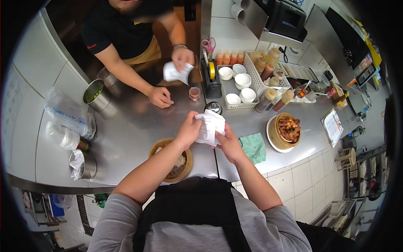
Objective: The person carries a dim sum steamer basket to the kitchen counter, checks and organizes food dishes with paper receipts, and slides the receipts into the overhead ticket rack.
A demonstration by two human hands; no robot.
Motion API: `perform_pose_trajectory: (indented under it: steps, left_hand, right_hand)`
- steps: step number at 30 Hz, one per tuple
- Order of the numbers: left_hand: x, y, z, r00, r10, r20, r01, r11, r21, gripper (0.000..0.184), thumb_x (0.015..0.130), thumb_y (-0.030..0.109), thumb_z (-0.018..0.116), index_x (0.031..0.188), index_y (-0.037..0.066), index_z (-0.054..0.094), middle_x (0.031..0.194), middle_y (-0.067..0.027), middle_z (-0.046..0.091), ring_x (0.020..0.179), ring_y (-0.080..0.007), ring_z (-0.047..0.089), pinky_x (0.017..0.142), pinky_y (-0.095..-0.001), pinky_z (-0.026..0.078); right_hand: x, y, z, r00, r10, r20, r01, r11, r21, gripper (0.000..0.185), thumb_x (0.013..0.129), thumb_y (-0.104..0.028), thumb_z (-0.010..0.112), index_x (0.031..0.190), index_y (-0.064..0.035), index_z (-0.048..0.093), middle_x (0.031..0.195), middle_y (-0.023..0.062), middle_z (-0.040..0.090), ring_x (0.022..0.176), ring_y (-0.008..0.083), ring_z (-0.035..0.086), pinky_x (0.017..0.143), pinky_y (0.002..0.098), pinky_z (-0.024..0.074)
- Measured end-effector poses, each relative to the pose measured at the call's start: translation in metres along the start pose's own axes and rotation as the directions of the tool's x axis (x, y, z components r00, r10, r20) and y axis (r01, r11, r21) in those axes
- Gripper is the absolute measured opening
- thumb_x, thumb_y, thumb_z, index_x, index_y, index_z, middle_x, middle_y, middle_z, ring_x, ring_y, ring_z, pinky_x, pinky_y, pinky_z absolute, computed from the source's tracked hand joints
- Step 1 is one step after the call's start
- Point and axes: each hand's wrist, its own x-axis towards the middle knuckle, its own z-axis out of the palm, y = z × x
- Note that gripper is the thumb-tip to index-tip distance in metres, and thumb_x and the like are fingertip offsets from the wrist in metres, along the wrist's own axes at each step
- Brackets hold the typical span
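Receipts (209, 128), white, printed: pinched between left hand (191, 131) and right hand (228, 145). Bamboo steamer (188, 161): on metal surface (121, 145), beneath left forearm.

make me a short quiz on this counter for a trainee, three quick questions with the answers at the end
1. Seen from the person at the counter, where is the bamboo basket on the white plate?
a) left of the cloth
b) right of the cloth
c) on top of the cloth

2. True or false: the person's left hand and right hand both touch the paper slips.

3. What is in the co-worker's hand that has a band at the wrist?

Key: 1. b; 2. true; 3. a white paper
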Motion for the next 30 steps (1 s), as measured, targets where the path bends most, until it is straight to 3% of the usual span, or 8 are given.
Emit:
perform_pose_trajectory:
  steps: [5, 11, 13, 16, 22, 26, 28, 30]
  left_hand:
    - [-0.019, 0.013, 0.001, 0.979, 0.193, -0.071, -0.189, 0.980, 0.060, 0.039, 0.092, 0.012, 0.057, 0.126, 0.006, 0.038, 0.095, -0.0125, 0.063, 0.084, -0.0165, 0.062, 0.072, -0.0292, 0.049]
    - [-0.064, 0.050, -0.020, 0.992, 0.111, 0.066, -0.097, 0.979, -0.181, 0.074, 0.088, 0.001, 0.064, 0.147, 0.011, 0.021, 0.113, -0.0133, 0.059, 0.099, -0.0157, 0.060, 0.084, -0.0298, 0.050]
    - [-0.062, 0.041, -0.045, 0.991, 0.122, -0.053, -0.133, 0.937, -0.322, 0.084, 0.084, 0.001, 0.069, 0.148, 0.006, 0.015, 0.116, -0.0142, 0.059, 0.102, -0.0184, 0.061, 0.088, -0.0317, 0.051]
    - [-0.062, 0.023, -0.107, 0.992, -0.063, -0.105, 0.013, 0.908, -0.418, 0.034, 0.088, 0.007, 0.066, 0.118, -0.001, 0.054, 0.106, -0.0101, 0.065, 0.094, -0.0199, 0.066, 0.084, -0.0335, 0.054]
    - [-0.099, -0.010, -0.196, 0.974, -0.160, -0.162, 0.021, 0.772, -0.635, 0.032, 0.095, 0.020, 0.058, 0.123, 0.004, 0.054, 0.114, -0.0107, 0.064, 0.103, -0.0247, 0.065, 0.088, -0.0404, 0.054]
    - [-0.125, -0.072, -0.214, 0.973, -0.222, -0.058, 0.079, 0.561, -0.824, 0.038, 0.097, 0.031, 0.054, 0.127, 0.009, 0.052, 0.119, -0.0075, 0.062, 0.114, -0.0255, 0.058, 0.101, -0.0446, 0.045]
    - [-0.140, -0.095, -0.206, 0.978, -0.204, -0.051, 0.060, 0.504, -0.862, 0.039, 0.098, 0.034, 0.051, 0.129, 0.011, 0.051, 0.121, -0.0070, 0.061, 0.116, -0.0256, 0.056, 0.104, -0.0446, 0.042]
    - [-0.155, -0.102, -0.197, 0.990, -0.143, -0.016, 0.053, 0.468, -0.882, 0.039, 0.099, 0.034, 0.048, 0.130, 0.011, 0.048, 0.125, -0.0079, 0.058, 0.118, -0.0262, 0.054, 0.105, -0.0450, 0.040]
  right_hand:
    - [-0.012, -0.016, 0.013, 1.000, 0.006, -0.002, -0.006, 1.000, 0.023, 0.035, 0.101, -0.021, 0.047, 0.135, -0.0111, 0.044, 0.118, 0.0034, 0.059, 0.100, 0.0131, 0.059, 0.076, 0.0337, 0.0512]
    - [0.004, 0.004, 0.029, 0.981, -0.167, 0.095, 0.185, 0.957, -0.224, 0.034, 0.099, -0.014, 0.050, 0.131, -0.0050, 0.044, 0.110, 0.0072, 0.061, 0.095, 0.0112, 0.060, 0.071, 0.0306, 0.0526]
    - [0.011, -0.030, 0.039, 0.956, -0.214, 0.201, 0.277, 0.884, -0.375, 0.053, 0.099, -0.013, 0.048, 0.144, -0.0058, 0.022, 0.102, 0.0098, 0.061, 0.073, 0.0124, 0.061, 0.059, 0.0272, 0.0507]
    - [0.038, -0.118, 0.052, 0.861, -0.507, 0.021, 0.501, 0.842, -0.200, 0.075, 0.099, -0.014, 0.046, 0.151, -0.0109, -0.008, 0.096, 0.0091, 0.062, 0.064, 0.0129, 0.059, 0.053, 0.0236, 0.0482]
    - [0.054, -0.222, 0.073, 0.717, -0.691, -0.089, 0.666, 0.718, -0.202, 0.077, 0.098, -0.011, 0.045, 0.150, -0.0079, -0.012, 0.101, 0.0103, 0.062, 0.066, 0.0124, 0.060, 0.053, 0.0215, 0.0490]
    - [0.076, -0.079, 0.052, 0.918, -0.332, 0.219, 0.397, 0.788, -0.470, 0.072, 0.100, -0.033, 0.047, 0.152, -0.0085, 0.005, 0.098, 0.0097, 0.061, 0.068, 0.0122, 0.059, 0.053, 0.0259, 0.0470]
    - [0.058, 0.017, 0.045, 0.993, 0.064, 0.103, 0.030, 0.691, -0.722, 0.086, 0.092, -0.064, 0.043, 0.149, -0.0036, 0.022, 0.108, 0.0100, 0.057, 0.085, 0.0181, 0.059, 0.070, 0.0330, 0.0514]
    - [0.037, 0.094, 0.039, 0.957, 0.243, 0.160, -0.080, 0.749, -0.658, 0.085, 0.092, -0.070, 0.033, 0.141, 0.0001, 0.038, 0.121, 0.0170, 0.058, 0.103, 0.0221, 0.057, 0.086, 0.0348, 0.0491]
